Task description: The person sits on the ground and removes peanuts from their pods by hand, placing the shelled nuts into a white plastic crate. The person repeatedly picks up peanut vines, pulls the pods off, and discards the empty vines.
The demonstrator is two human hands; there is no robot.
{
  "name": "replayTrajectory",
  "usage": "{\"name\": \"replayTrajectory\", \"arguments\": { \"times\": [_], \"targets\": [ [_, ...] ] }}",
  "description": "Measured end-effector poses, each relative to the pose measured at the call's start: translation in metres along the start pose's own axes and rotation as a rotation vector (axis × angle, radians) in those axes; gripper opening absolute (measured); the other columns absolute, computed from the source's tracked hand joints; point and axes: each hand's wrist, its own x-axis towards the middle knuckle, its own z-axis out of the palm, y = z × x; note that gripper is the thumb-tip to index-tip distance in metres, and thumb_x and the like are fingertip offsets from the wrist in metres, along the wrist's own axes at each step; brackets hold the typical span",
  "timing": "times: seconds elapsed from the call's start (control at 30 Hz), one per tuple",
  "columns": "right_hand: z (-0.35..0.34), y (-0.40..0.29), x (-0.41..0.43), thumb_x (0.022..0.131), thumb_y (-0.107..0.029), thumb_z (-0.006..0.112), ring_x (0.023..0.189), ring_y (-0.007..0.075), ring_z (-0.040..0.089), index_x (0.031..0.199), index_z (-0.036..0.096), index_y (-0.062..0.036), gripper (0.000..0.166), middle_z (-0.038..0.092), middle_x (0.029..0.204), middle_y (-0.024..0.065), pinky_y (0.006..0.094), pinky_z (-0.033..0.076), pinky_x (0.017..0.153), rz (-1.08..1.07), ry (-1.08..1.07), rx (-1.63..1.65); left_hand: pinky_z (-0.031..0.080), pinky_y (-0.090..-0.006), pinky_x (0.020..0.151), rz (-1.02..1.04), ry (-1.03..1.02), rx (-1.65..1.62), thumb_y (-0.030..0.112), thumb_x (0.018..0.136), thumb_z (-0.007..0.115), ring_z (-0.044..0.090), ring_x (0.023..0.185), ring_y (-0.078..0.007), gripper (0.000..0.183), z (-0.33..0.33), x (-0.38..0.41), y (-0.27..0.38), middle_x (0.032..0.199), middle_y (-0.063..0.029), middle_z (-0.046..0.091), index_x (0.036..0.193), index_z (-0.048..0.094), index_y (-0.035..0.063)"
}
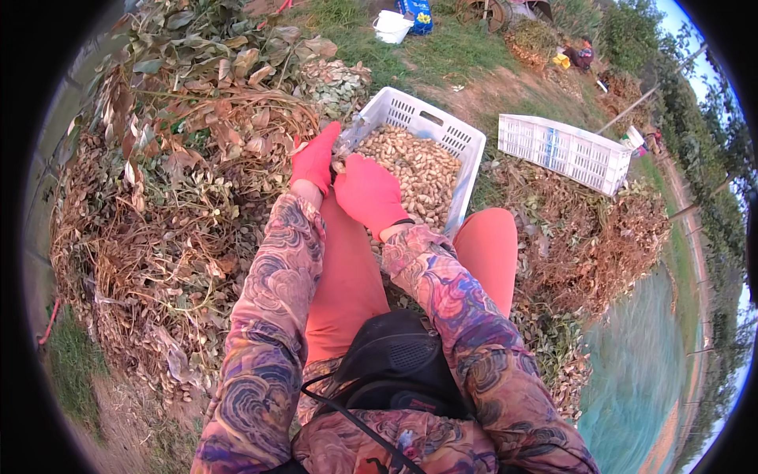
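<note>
My left hand [315, 157], in a red work glove, is closed around part of a peanut plant at the left rim of the white plastic crate. Beside it my right hand [368, 191], gloved alike, has its fingers curled at the same spot, by a small brownish bit whose details are hidden by the gloves. Unshelled peanuts [414, 169] fill much of the white plastic crate [468, 178], which stands before my knees. Dried peanut plants [237, 136] are heaped along my left side, up against my left hand.
A second white crate [562, 151] lies on plant heaps [592, 243] at the right. Farther off are a white bucket [392, 26] and a blue bag [418, 15] on grass. Another person [581, 56] sits at the upper right. Green netting [633, 367] spreads at the lower right.
</note>
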Motion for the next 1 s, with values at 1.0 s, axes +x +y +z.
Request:
{"name": "replayTrajectory", "arguments": {
  "times": [1.0],
  "targets": [
    [-0.030,0.043,-0.003,0.075,-0.024,0.064,0.079,0.0236,0.061,0.092,0.063,-0.0035,0.027,0.062,0.086,0.0133,0.0362,0.047,0.068,-0.067,0.105,0.677,0.050,-0.0342,0.074,-0.139,-0.289,-0.368,0.022,0.086,0.059,0.062,0.082,-0.0218,0.026,0.002,-0.013,0.009,0.091,-0.0103,0.064,0.097,0.060,-0.0019]
  ]
}}
